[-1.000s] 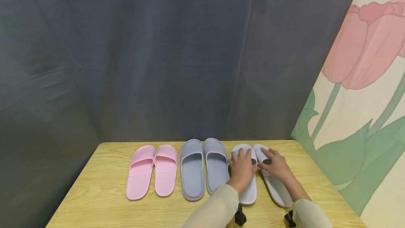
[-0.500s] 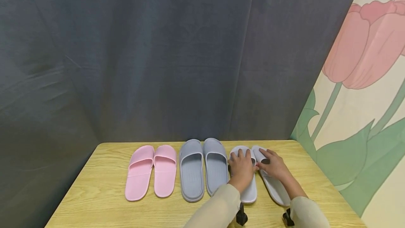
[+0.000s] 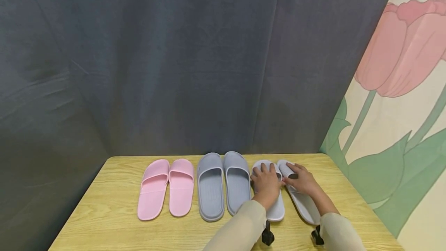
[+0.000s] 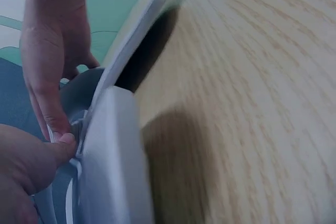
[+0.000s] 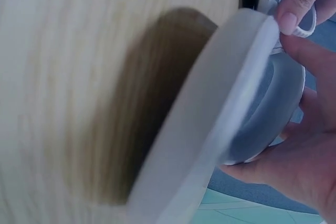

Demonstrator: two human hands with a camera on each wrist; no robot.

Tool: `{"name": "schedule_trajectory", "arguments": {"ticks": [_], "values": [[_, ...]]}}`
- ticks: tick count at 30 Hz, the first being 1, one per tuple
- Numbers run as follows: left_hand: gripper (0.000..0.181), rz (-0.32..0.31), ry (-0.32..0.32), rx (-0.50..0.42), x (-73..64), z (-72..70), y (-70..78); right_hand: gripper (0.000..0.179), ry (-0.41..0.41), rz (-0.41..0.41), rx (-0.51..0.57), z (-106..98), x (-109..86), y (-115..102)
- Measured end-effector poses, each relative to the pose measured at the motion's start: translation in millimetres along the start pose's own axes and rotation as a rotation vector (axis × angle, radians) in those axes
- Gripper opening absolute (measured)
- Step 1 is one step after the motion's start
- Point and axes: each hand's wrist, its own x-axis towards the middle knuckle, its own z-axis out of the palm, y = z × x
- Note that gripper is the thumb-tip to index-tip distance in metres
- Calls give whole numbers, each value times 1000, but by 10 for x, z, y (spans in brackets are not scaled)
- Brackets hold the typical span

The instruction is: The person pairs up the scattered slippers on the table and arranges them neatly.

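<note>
A light grey slipper lies under my left hand, whose fingers spread across its strap and grip the sides. To its right a matching light grey slipper slants with its heel toward the right. My right hand grips that one by the strap. Both thumbs meet between the two slippers, near the strap edges. In the right wrist view the sole tilts, its heel end above the table with a shadow below. The left wrist view also shows a raised heel. Much of both straps is covered by the hands.
A grey-blue pair of slippers lies just left of my left hand, with a pink pair farther left. All rest on a wooden table. A dark curtain hangs behind, and a tulip-painted wall stands at right.
The left light grey slipper's heel has shifted slightly right and away from me. The right one has moved slightly left. Both hands keep their grip; the other pairs stay put.
</note>
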Motion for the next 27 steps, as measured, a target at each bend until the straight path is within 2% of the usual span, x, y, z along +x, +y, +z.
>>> {"name": "schedule_trajectory", "arguments": {"ticks": [6,11,15,20,27], "values": [[74,2,-20,-11,12,-19,3,71,-52,-15,-3,-57,1,-7],[75,23,-40,25,10,0,-7,63,-77,-47,-3,-95,0,-16],[77,42,-44,63,-12,7,-32,53,-77,-81,5,-99,-3,-28],[76,65,-39,88,-26,-4,-68,50,-67,-92,1,-98,-10,-36],[72,107,-33,66,-50,-106,-92,51,-54,-59,-33,-104,24,-41]]}}
